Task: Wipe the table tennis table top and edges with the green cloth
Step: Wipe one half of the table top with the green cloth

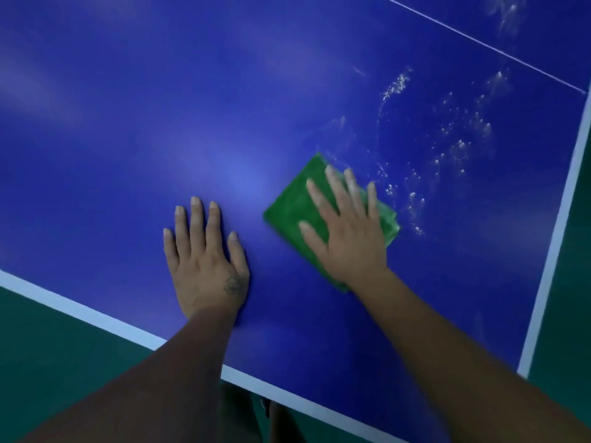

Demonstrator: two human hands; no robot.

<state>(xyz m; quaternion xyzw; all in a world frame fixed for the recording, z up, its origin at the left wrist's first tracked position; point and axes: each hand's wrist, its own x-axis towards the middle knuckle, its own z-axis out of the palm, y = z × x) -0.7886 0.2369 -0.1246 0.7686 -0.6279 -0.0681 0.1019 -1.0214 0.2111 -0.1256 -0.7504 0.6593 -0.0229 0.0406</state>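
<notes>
The blue table tennis table fills most of the view, with white lines along its near and right edges. A folded green cloth lies flat on the top, right of centre. My right hand presses flat on the cloth, fingers spread, covering its right half. My left hand rests flat on the bare table just left of the cloth, fingers apart, holding nothing. White droplets or dust specks are scattered on the surface to the right of and beyond the cloth.
The near white edge line runs diagonally from lower left; the right edge line runs down the right side. A thin white centre line crosses the far right corner. Green floor lies beyond both edges.
</notes>
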